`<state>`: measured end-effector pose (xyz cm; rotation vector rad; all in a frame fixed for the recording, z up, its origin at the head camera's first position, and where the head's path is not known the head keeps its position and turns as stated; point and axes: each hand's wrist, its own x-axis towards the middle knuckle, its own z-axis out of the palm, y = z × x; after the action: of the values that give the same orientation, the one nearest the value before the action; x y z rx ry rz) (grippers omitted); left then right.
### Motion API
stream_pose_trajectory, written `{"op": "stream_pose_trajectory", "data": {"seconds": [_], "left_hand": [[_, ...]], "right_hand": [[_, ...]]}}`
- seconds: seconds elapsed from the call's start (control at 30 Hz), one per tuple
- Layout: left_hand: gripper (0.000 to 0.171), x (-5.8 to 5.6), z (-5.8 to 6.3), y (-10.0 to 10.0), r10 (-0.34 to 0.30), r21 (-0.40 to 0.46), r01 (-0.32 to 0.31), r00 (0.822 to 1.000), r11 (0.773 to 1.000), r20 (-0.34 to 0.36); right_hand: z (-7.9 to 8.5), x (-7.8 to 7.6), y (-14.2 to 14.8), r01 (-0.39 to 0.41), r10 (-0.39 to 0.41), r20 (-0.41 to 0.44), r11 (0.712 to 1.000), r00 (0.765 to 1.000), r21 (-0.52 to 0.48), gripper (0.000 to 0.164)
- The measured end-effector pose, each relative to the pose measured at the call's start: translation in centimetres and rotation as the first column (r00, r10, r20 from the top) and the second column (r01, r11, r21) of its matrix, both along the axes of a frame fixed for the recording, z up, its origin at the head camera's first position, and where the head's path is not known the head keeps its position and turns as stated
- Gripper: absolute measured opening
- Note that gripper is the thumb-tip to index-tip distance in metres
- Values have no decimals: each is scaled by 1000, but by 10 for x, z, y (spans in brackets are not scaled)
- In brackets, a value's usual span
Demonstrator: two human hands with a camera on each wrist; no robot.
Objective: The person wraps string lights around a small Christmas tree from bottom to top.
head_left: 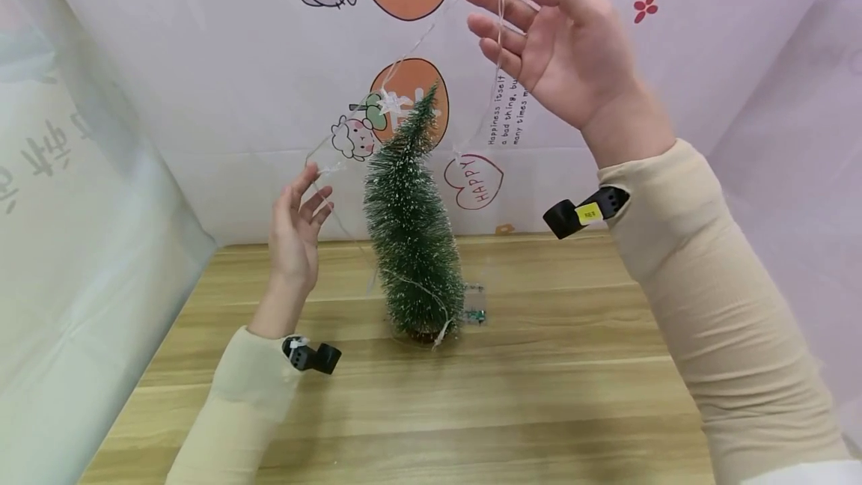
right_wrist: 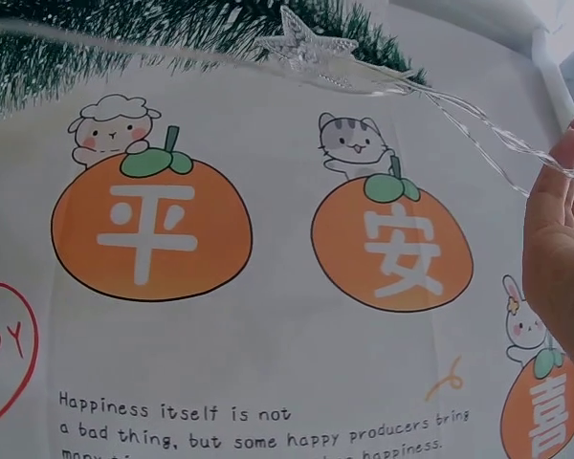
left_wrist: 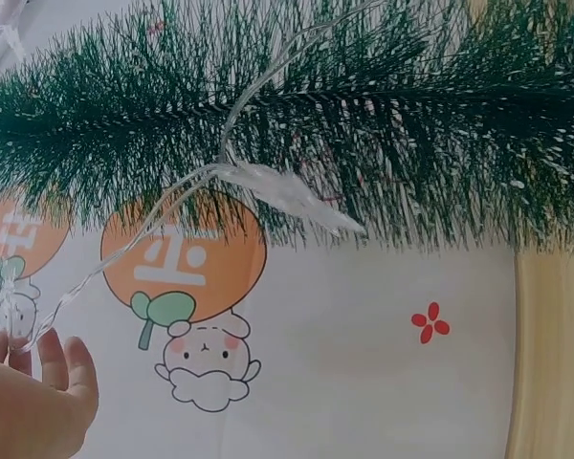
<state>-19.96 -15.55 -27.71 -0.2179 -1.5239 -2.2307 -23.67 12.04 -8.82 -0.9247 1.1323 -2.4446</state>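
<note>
A small green bottle-brush Christmas tree (head_left: 411, 238) with white-tipped bristles stands on the table. String lights on a thin clear wire (left_wrist: 105, 265) loop round it, with a clear star (right_wrist: 309, 46) near its top and another clear piece (left_wrist: 287, 196) against its bristles. Left of the tree, my left hand (head_left: 296, 230) pinches the wire at its fingertips. My right hand (head_left: 572, 51) is raised above and right of the tree, palm showing and fingers spread. Wire strands hang across those fingers, and the thumb lies apart from them. The strands' upper end leaves the head view.
A clear box with a green part (head_left: 475, 304) lies behind the tree's right side on the wood-grain table (head_left: 539, 395). Behind stands a white printed cloth (head_left: 572, 193) with orange fruit, cartoon animals and writing. White cloth also hangs at both sides.
</note>
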Motion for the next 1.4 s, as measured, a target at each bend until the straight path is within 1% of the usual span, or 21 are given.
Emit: {"op": "stream_pose_trajectory", "data": {"seconds": [0.17,0.27,0.33,0.43,0.57,0.67,0.87,0.97,1.03,1.1,1.23,1.3,1.4], "left_hand": [[53,-2,-1,1,-3,17,3,1000,1000,-22],[54,-2,0,2,-6,38,7,999,999,-39],[53,-3,0,3,-9,39,10,999,999,-37],[52,-4,3,3,-13,21,13,1000,1000,-22],[50,-6,4,3,-18,-28,19,1000,999,16],[51,-8,3,2,-30,-49,32,999,998,40],[54,-11,1,0,-60,-46,64,995,997,79],[55,-13,1,0,-77,-42,81,993,996,88],[55,-16,1,1,-90,-36,93,992,995,90],[55,-18,1,1,-105,-37,109,990,993,96],[56,-23,1,1,-143,-46,149,983,988,119],[56,-25,1,1,-160,-57,169,978,984,134],[57,-27,0,0,-172,-63,184,973,981,154]], "right_hand": [[-5,-4,-3,43,-43,-6,999,999,-18,42],[-6,-6,-6,67,-67,-3,997,998,-47,39],[-6,-7,-8,80,-80,-1,996,997,-50,37],[-7,-10,-9,93,-93,-2,996,996,-17,36],[-12,-15,-8,76,-75,-4,996,997,43,39],[-17,-20,-5,67,-68,20,996,997,58,40],[-31,-29,5,90,-97,64,991,993,103,40],[-38,-34,12,97,-109,84,986,991,135,43],[-42,-38,16,118,-134,88,979,987,167,44],[-46,-42,20,159,-181,97,967,979,198,42],[-55,-48,29,257,-293,114,931,949,259,31],[-60,-50,35,280,-324,125,918,938,280,26],[-67,-53,44,291,-345,122,900,931,325,20]]}}
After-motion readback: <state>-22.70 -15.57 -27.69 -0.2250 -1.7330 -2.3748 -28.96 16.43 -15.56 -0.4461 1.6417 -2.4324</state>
